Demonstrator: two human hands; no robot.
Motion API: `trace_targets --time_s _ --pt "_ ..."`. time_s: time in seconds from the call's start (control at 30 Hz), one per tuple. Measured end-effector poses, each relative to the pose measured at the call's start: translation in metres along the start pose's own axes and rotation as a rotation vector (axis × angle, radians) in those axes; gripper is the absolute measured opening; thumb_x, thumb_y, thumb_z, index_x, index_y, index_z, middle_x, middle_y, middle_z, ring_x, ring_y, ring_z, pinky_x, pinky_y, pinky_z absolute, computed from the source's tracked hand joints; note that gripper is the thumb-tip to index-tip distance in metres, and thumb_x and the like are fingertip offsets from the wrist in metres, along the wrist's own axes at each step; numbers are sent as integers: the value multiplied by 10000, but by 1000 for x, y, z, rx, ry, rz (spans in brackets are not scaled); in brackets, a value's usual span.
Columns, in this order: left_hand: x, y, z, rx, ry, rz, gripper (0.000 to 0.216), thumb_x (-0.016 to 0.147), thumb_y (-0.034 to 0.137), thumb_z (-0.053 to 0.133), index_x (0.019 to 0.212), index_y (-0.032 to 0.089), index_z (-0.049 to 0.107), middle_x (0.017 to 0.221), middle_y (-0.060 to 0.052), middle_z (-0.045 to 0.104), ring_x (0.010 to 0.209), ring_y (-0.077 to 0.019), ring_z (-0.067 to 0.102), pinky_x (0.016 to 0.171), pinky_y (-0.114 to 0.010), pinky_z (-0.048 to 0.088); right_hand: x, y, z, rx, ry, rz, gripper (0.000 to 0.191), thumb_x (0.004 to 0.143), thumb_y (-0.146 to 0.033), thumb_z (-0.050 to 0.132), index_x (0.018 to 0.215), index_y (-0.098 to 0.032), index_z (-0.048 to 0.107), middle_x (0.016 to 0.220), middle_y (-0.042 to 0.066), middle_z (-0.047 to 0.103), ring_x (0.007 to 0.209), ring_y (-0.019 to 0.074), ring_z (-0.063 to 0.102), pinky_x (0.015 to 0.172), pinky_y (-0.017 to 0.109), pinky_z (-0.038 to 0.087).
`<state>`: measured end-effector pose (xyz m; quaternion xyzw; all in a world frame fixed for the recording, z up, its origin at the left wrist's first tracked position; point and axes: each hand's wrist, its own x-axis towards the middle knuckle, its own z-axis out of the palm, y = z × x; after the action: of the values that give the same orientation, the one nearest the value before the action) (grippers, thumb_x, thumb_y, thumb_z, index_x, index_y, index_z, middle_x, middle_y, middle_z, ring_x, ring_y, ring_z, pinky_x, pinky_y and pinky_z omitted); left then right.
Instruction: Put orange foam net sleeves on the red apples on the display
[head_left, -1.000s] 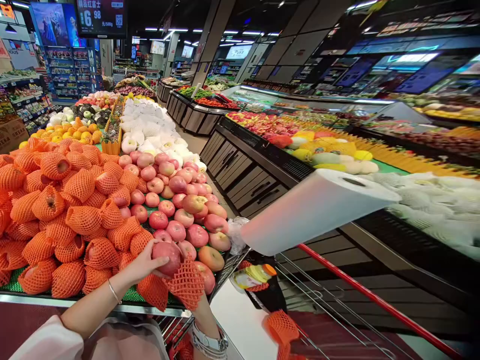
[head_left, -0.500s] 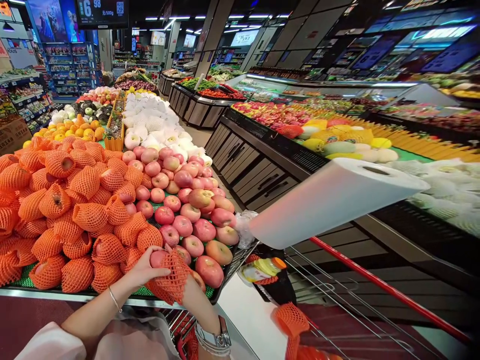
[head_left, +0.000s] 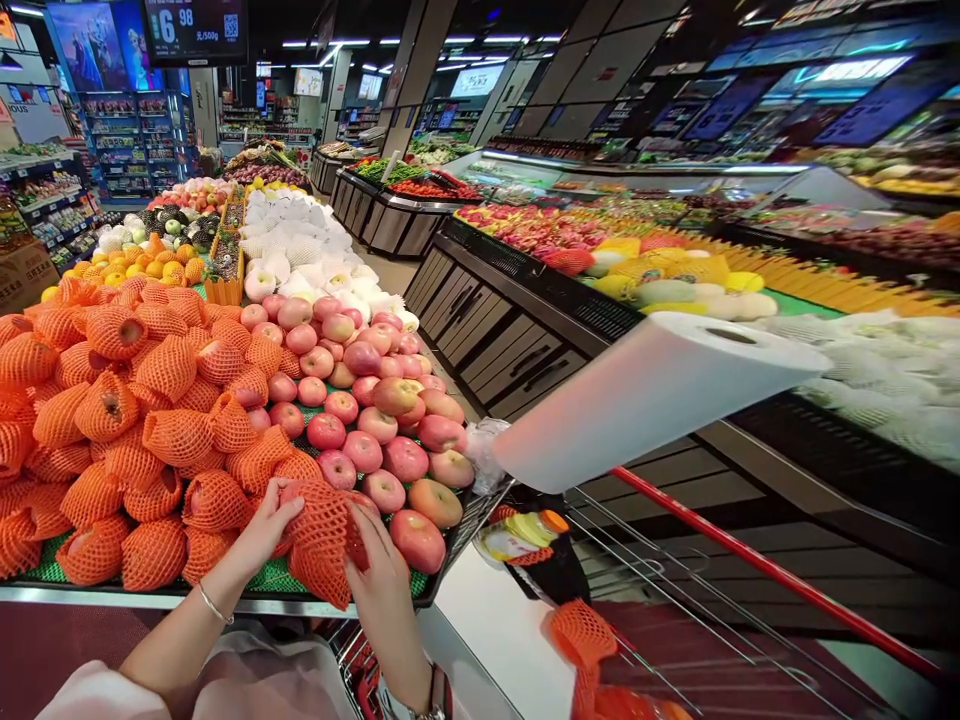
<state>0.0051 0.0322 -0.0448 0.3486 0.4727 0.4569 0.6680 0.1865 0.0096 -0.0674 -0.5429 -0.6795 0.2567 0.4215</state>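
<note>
At the front edge of a fruit display, both my hands work on one apple wrapped in an orange foam net (head_left: 324,535). My left hand (head_left: 266,525) grips the net's left side, fingers curled over it. My right hand (head_left: 379,575) presses on the right side, fingers bent round the netted apple. Bare pink-red apples (head_left: 364,395) lie heaped just behind and to the right. Netted apples (head_left: 135,400) fill the display to the left.
A roll of white plastic bags (head_left: 652,395) juts out at the right above a shopping cart with a red handle (head_left: 757,570). The cart holds a yellow bottle (head_left: 521,535) and an orange net (head_left: 581,640). Dark produce counters (head_left: 495,340) line the aisle beyond.
The net has been pulled up over the apple, which was mostly bare a second ago. My right hand has come up from under the net onto its right side.
</note>
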Motion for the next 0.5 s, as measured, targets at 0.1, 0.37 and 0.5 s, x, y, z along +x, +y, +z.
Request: trace_targets --time_s 0.1,0.37,0.5 --pt "-3 -4 0 76 17 57 565 751 705 708 1014 243 517 1013 -16 635 1044 -228 606 1007 -385 453 2 9 7 87 -118 43 770 697 -87 516 1453 -230 543 1526 77 546 1469 276 463 1239 495 392" --pt "-14 -4 2 85 39 153 854 805 667 657 1486 214 408 1655 -143 374 1560 -318 292 1292 -462 173 3 -2 20 379 -280 110 774 839 -268 646 1543 -222 328 1658 148 326 1567 268 278 1299 506 220" --pt "-21 1 4 -16 -13 148 1227 676 603 831 1627 179 182 1717 -178 238 1590 -328 225 1303 -451 171 1 -2 34 329 -259 82 813 869 -271 635 1585 -187 258 1683 179 271 1587 273 220 1295 525 218"
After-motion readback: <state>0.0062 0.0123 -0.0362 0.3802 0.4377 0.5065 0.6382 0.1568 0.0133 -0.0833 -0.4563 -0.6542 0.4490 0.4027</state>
